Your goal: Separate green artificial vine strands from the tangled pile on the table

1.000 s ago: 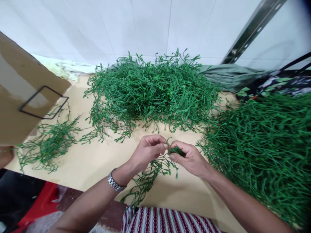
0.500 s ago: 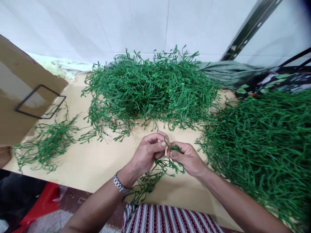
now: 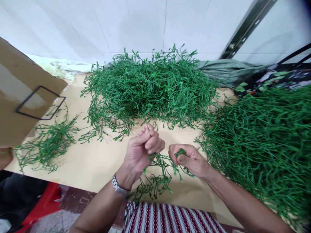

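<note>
My left hand (image 3: 143, 145), with a watch at its wrist, is closed above the table, a thin green stem end just showing at its fingertips. Thin green plastic-looking stems (image 3: 164, 161) with small forked tips trail below and beside this hand. To its right, my right hand (image 3: 189, 158) is closed too, thumb pressed on a small green bunch (image 3: 180, 152) of the same stems. A gap separates the two hands. More loose stems (image 3: 155, 184) lie on the table near my striped clothing. What the left palm holds is partly hidden.
A large heap of green stems (image 3: 150, 87) lies along the wall, with another heap (image 3: 264, 149) at right. A smaller pile (image 3: 52, 139) sits left by a cardboard box (image 3: 24, 90) and a black wire frame (image 3: 29, 103). Part of another person's arm (image 3: 5, 158) shows at the left edge.
My hands, together before, have moved apart. The left hand has gone up and left and its fingers have curled in; the right has shifted slightly right, still holding its green bunch.
</note>
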Demonstrator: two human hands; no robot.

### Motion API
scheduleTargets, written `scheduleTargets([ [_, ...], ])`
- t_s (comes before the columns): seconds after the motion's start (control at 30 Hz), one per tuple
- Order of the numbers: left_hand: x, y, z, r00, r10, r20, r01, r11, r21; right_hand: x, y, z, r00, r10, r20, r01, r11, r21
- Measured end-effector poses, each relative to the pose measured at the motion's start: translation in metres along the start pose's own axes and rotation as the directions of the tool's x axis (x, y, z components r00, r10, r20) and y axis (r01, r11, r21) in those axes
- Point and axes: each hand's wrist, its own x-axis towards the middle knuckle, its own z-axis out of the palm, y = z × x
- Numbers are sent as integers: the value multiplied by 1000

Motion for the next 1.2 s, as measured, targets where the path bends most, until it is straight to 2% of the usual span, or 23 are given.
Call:
scheduleTargets([
  [0.1, 5, 7, -1, 1000, 28, -6, -28, 994, 105, -3, -2, -5, 997, -70, -41, 66, 994, -89],
  [0.17, 8, 10, -3, 999, 33, -33, -27, 986, 167, -4, -7, -10, 970, -174, -171, 157, 981, -109],
  [0.23, 9, 12, -6, 992, 75, -98, -52, 974, 219, -5, -14, -16, 893, -256, -371, 228, 967, -118],
  [0.3, 11, 12, -8, 988, 80, -132, -41, 959, 279, -7, -22, -23, 798, -283, -533, 220, 959, -180],
  [0.33, 11, 12, -9, 990, 63, -128, -21, 952, 307, -8, -25, -25, 774, -285, -565, 186, 956, -228],
  [0.37, 12, 11, -9, 992, 44, -120, -2, 945, 328, -9, -27, -27, 774, -278, -569, 129, 949, -288],
  [0.43, 14, 7, -8, 994, 14, -108, 25, 938, 347, -7, -30, -26, 832, -225, -506, -17, 903, -430],
  [0.5, 16, 3, -5, 993, 30, -114, 11, 941, 338, -1, -29, -22, 913, -143, -381, -116, 807, -579],
  [0.57, 18, -1, -1, 990, 66, -128, -22, 948, 319, 7, -24, -15, 970, -71, -231, -111, 717, -688],
  [0.63, 20, -4, 3, 985, 100, -142, -51, 949, 312, 14, -16, -8, 996, -7, -89, -63, 659, -750],
  [0.73, 24, -6, 4, 986, 103, -132, -51, 934, 353, 16, -4, -5, 999, 42, 29, 0, 560, -828],
  [0.83, 23, -1, -2, 987, 138, -81, -82, 870, 486, 12, 1, -9, 997, -70, 35, 67, 523, -850],
  [0.87, 21, 2, -5, 979, 189, -70, -117, 815, 568, 10, 1, -10, 992, -120, 28, 87, 523, -848],
  [0.93, 16, 8, -11, 954, 300, -7, -192, 629, 753, 7, -1, -13, 979, -201, 12, 118, 524, -843],
  [0.97, 12, 10, -13, 951, 305, 53, -215, 526, 823, 7, -2, -14, 975, -223, 12, 131, 525, -841],
  [1.03, 6, 10, -17, 963, 212, 167, -240, 384, 892, 6, -4, -13, 968, -251, 16, 150, 522, -840],
  [1.1, 1, 5, -19, 967, 134, 217, -252, 353, 901, 5, -3, -12, 965, -260, 14, 152, 520, -841],
  [1.2, -1, -3, -19, 963, 160, 215, -260, 358, 897, 3, 0, -10, 964, -264, -1, 140, 517, -845],
])
